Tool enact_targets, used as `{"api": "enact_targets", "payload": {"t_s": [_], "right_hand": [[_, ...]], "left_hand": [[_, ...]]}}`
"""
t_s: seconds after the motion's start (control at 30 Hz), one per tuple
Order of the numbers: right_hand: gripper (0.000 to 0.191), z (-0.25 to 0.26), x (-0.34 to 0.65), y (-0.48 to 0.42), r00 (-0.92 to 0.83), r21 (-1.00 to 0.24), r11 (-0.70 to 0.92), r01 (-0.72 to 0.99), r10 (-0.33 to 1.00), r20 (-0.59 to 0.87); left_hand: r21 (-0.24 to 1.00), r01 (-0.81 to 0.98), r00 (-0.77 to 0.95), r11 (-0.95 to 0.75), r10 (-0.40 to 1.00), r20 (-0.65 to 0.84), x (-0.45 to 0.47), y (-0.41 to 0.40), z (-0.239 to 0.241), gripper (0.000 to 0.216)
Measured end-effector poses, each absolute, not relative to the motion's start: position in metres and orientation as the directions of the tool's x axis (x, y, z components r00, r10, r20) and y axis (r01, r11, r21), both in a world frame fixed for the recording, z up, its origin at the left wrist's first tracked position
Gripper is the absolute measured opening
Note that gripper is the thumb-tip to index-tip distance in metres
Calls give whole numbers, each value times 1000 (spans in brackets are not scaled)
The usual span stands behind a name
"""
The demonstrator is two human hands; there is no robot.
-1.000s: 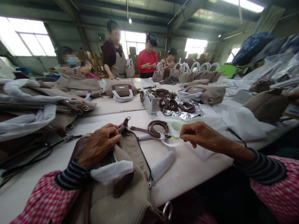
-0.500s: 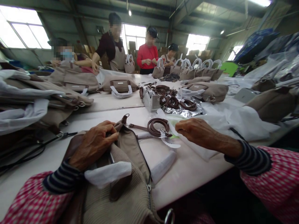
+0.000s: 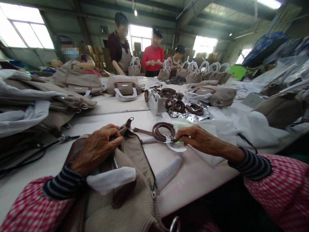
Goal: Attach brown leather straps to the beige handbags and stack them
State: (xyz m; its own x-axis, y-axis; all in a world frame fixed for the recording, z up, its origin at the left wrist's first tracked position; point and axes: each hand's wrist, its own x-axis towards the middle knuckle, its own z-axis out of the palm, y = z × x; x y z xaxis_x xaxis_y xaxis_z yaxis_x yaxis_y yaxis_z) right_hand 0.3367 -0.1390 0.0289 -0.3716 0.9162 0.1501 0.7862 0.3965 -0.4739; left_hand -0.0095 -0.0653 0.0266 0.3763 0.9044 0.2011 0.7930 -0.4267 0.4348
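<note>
A taupe handbag (image 3: pixel 125 206) with brown trim and an open zip lies in front of me. My left hand (image 3: pixel 98 148) is closed on its upper edge, thumb and fingers gripping the fabric. The bag's handle is wrapped in white tissue (image 3: pixel 113 180). Just beyond the bag lies a coiled brown strap (image 3: pixel 160 131), one end stretched left toward the bag's corner ring. My right hand (image 3: pixel 193 138) pinches the coil's right side at its metal clasp; the fingertips partly hide the grip. A white paper tag (image 3: pixel 177 147) hangs beside the clasp.
More brown straps (image 3: pixel 178 104) lie piled on clear plastic beyond the coil. Stacked handbags (image 3: pixel 36 96) rise at the left, and white wrapping sheets (image 3: pixel 241 122) spread to the right. Co-workers (image 3: pixel 153 56) stand across the table, near a row of wrapped-handle bags (image 3: pixel 193 76).
My right hand has moved left and slightly down, from beside the coiled strap onto its clasp. My left hand stays on the bag. The co-worker at the back left has shifted.
</note>
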Motion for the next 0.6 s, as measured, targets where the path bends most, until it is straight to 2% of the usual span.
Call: {"api": "enact_targets", "payload": {"t_s": [0.23, 0.37, 0.43, 0.5, 0.6], "right_hand": [[19, 20, 315, -156, -275, -420, 353, 836, 932, 236], [11, 11, 303, -155, -295, -332, 373, 866, 919, 263], [15, 9, 299, -152, -291, -322, 369, 872, 919, 267], [18, 10, 298, -148, -270, -383, 361, 850, 924, 271], [17, 17, 301, -146, -164, -606, 285, 743, 955, 248]], "left_hand": [[433, 795, 391, -424, 905, 169, -9, -68, 30, 25], [438, 798, 379, -414, 910, 169, -9, -67, 28, 24], [452, 789, 378, -416, 909, 177, -9, -66, 26, 24], [471, 772, 382, -426, 904, 192, -11, -64, 23, 23], [498, 751, 383, -434, 900, 208, -12, -63, 21, 21]]}}
